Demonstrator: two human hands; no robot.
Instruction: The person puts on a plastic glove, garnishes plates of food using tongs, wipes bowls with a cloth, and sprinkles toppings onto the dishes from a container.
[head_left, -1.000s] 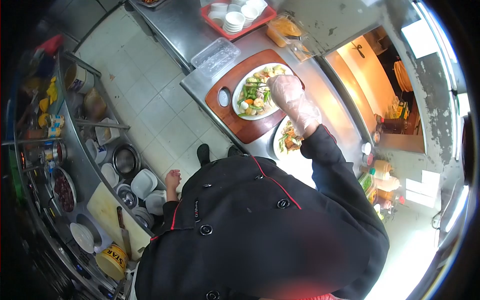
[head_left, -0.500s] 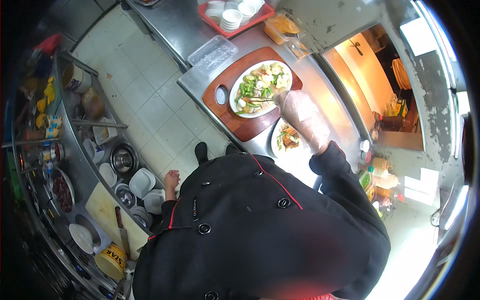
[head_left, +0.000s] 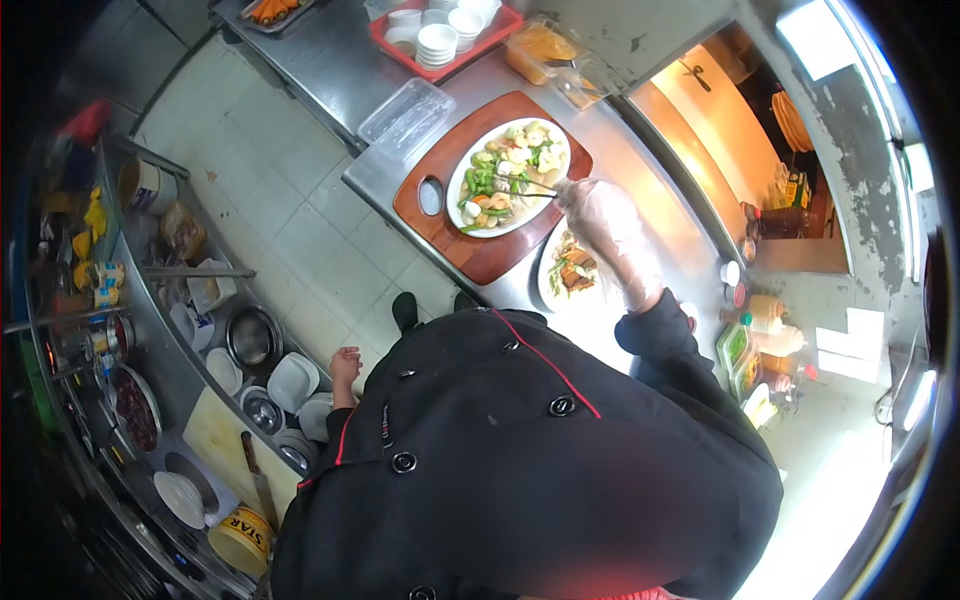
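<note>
My right hand (head_left: 597, 215), in a clear plastic glove, grips a pair of thin dark tongs (head_left: 527, 188). Their tips rest among the food on a white oval plate (head_left: 462, 172). On that plate lie green vegetables, pale cauliflower-like pieces and what look like shrimp. The plate sits on a brown wooden board (head_left: 480, 255) with an oval cut-out. Below my right wrist, a second white plate (head_left: 545, 285) holds browned pieces with greens, partly hidden by the hand. My left hand (head_left: 345, 367) hangs bare at my side, fingers loosely bent, with nothing in it.
Beyond the board are a clear plastic lid (head_left: 405, 118), a red tray (head_left: 390, 48) of white cups and clear containers (head_left: 540, 50). Squeeze bottles (head_left: 768, 308) stand at right. On the left counter are steel bowls (head_left: 253, 340), a cutting board (head_left: 215, 430) and a knife (head_left: 262, 490).
The view has shifted slightly, so the counter sits a little further left. My right hand has drawn back from the plate's middle, showing more of the tongs and second plate.
</note>
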